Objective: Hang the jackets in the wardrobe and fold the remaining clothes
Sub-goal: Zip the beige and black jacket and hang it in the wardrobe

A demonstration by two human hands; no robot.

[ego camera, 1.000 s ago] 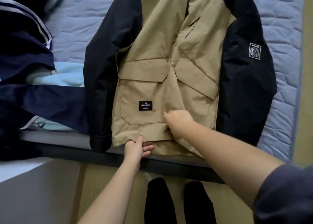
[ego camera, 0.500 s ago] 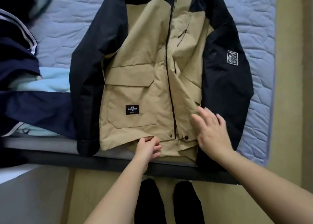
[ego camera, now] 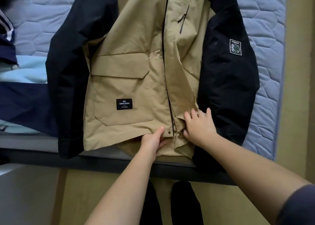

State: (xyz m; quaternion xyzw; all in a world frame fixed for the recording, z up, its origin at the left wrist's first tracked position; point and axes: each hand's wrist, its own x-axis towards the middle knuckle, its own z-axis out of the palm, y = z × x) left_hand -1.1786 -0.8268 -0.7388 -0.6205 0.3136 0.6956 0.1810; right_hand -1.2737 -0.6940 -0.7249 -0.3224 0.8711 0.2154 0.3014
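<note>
Lying face up across the bed (ego camera: 265, 37), the tan and black jacket (ego camera: 129, 68) has its hem and both cuffs hanging past the mattress edge, so your biggest risk is the whole garment sliding toward the floor if you tug the hem toward yourself. The pile of dark blue and pale blue clothes (ego camera: 22, 91) sits just beside its sleeve and could get dragged along. Lower on the front, the panel right of the zip is creased, and closing it that way may set the front crooked. Your right hand (ego camera: 199, 127) lies spread and flat on that creased panel, gripping nothing. Your left hand (ego camera: 153, 141) pinches the hem just beside the snap (ego camera: 169, 132); a misaligned press probably leaves it unfastened.
</note>
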